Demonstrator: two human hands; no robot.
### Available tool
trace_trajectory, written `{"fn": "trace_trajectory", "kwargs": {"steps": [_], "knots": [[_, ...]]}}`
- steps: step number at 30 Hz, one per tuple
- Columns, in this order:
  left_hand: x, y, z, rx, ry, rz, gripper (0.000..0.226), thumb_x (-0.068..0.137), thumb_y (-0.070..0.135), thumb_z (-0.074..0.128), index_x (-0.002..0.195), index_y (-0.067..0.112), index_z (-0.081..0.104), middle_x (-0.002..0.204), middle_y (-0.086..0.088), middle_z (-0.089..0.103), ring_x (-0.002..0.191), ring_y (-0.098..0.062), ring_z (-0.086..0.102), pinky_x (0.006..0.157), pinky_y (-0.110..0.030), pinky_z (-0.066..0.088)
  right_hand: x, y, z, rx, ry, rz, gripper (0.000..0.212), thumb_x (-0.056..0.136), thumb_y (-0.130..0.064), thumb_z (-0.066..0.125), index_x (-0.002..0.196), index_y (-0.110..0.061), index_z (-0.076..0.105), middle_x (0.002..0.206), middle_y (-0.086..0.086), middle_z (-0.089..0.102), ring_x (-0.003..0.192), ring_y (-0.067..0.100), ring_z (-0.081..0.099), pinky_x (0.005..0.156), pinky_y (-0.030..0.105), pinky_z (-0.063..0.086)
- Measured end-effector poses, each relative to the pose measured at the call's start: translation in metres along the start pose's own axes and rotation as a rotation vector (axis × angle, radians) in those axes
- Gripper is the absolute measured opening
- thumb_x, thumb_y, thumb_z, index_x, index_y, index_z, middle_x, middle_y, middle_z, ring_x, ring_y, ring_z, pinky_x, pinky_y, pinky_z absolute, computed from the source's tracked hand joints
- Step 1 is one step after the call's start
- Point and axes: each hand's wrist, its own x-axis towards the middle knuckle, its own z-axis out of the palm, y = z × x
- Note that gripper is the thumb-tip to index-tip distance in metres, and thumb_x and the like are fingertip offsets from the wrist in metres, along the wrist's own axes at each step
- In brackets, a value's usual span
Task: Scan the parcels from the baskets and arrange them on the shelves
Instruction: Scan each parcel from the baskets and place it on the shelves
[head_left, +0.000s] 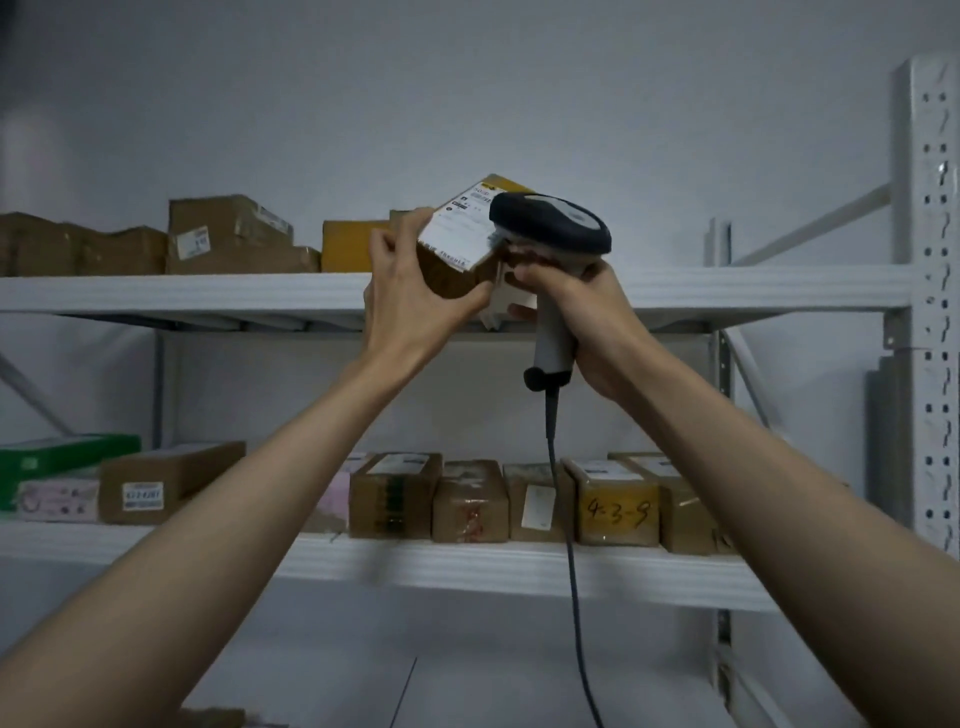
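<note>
My left hand (410, 291) grips a small brown cardboard parcel (452, 270) with a white shipping label, held tilted at the front edge of the upper shelf (182, 293). My right hand (587, 322) grips the grey handle of a barcode scanner (550, 223). Its dark head sits right over the parcel's label. The scanner's cable (566, 519) hangs down between my arms. My right fingertips also touch the parcel's white underside.
Several brown boxes (228, 239) and a yellow one (353, 244) stand on the upper shelf to the left. The lower shelf (467, 566) carries a row of parcels, one marked 4-3-9 (618, 512), plus a green box (62, 457). A perforated white upright (930, 312) stands at right.
</note>
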Motion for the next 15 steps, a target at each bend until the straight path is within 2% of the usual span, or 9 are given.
{"fn": "trace_trajectory", "kwargs": {"steps": [6, 11, 15], "knots": [[0.056, 0.004, 0.031, 0.078, -0.061, -0.069, 0.087, 0.070, 0.056, 0.081, 0.140, 0.028, 0.038, 0.130, -0.006, 0.038, 0.116, -0.026, 0.050, 0.092, -0.038, 0.052, 0.056, -0.012, 0.004, -0.114, -0.015, 0.030, 0.032, 0.094, -0.003, 0.061, 0.126, -0.005, 0.063, 0.121, 0.009, 0.072, 0.112, 0.024, 0.069, 0.098, 0.047, 0.057], [0.079, -0.005, 0.062, 0.206, -0.121, -0.149, 0.087, 0.068, 0.060, 0.081, 0.135, 0.019, 0.043, 0.135, -0.011, 0.039, 0.116, -0.035, 0.052, 0.077, -0.035, 0.039, 0.083, 0.009, 0.000, -0.119, 0.044, 0.124, 0.030, 0.094, -0.006, 0.064, 0.124, -0.004, 0.065, 0.122, 0.014, 0.070, 0.114, 0.028, 0.067, 0.098, 0.046, 0.056], [0.091, -0.013, 0.077, 0.313, -0.131, -0.211, 0.089, 0.072, 0.070, 0.074, 0.135, 0.013, 0.046, 0.140, -0.013, 0.039, 0.119, -0.037, 0.054, 0.079, -0.036, 0.035, 0.096, 0.027, -0.008, -0.104, 0.070, 0.163, 0.024, 0.092, -0.006, 0.065, 0.116, -0.003, 0.068, 0.118, 0.017, 0.071, 0.112, 0.031, 0.068, 0.094, 0.044, 0.059]]}}
